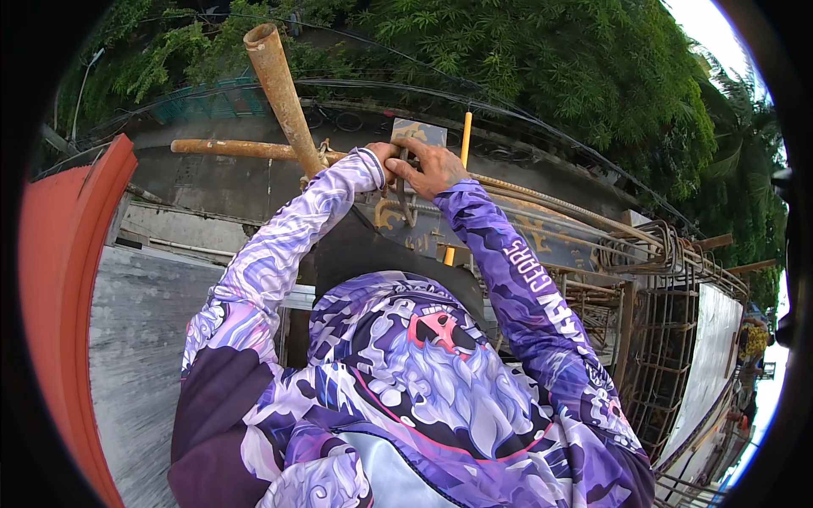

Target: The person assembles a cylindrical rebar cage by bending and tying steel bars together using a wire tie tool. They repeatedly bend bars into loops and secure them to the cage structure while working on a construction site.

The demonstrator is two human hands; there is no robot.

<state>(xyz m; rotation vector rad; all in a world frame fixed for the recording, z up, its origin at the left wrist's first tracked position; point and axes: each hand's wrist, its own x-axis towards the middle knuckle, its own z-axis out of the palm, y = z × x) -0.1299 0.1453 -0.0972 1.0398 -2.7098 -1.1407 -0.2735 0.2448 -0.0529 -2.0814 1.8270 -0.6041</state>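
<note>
Out in front of my chest, my two hands meet at a bent steel bar (pixel 409 210) that hangs down in a narrow loop. My left hand (pixel 384 159) has its fingers curled at the bar's upper part, though its fingertips are partly hidden. My right hand (pixel 432 168) is wrapped over the top of the same bar, its thumb pointing toward the left hand. Just left of the hands, a rusty upright pipe (pixel 284 93) leans across a rusty horizontal pipe (pixel 237 150). Behind and below the hands is a dark board with tan markings (pixel 419 129).
A yellow pole (pixel 466 140) stands right of my hands. Long steel bars (pixel 550 203) run rightward to a rebar cage (pixel 665 356). At left are a red edge (pixel 59 279) and grey sheet roofing (pixel 144 364). A street (pixel 246 182) lies below, with overhead wires and trees beyond.
</note>
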